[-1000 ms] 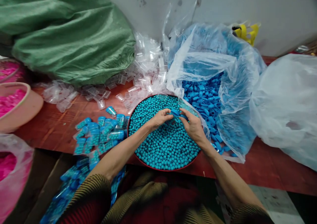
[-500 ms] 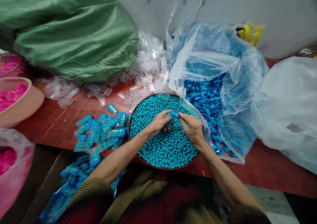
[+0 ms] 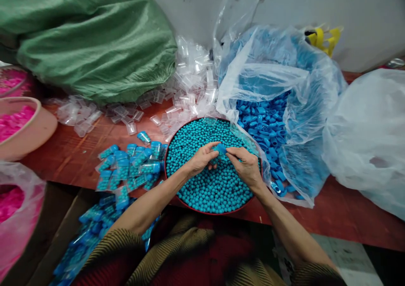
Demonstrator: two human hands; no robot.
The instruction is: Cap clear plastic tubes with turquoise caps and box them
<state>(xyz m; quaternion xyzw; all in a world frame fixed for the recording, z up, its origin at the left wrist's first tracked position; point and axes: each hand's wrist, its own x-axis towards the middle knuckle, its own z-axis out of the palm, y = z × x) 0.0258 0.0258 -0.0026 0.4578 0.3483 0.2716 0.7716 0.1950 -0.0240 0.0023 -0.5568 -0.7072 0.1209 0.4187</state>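
A small blue cap lies between the two hands, above the turquoise beads that fill a round red-rimmed tub. The left hand has its thumb and fingers closed around the cap's left side; the right hand pinches its right end with the fingertips.

Left of the tub, bead-filled containers with blue tops lie heaped on the red tabletop. Clear empty cups are piled behind it, beside a green sack. To the right, an open plastic bag holds loose blue caps; its edge laps over the tub's right rim, close to the right hand. A white bag stands beyond, and a pale pink basin is cut off at the left.

The left forearm and sleeve partly cover a lower heap of containers. Whether a clear cup sits under the held cap is hard to make out.
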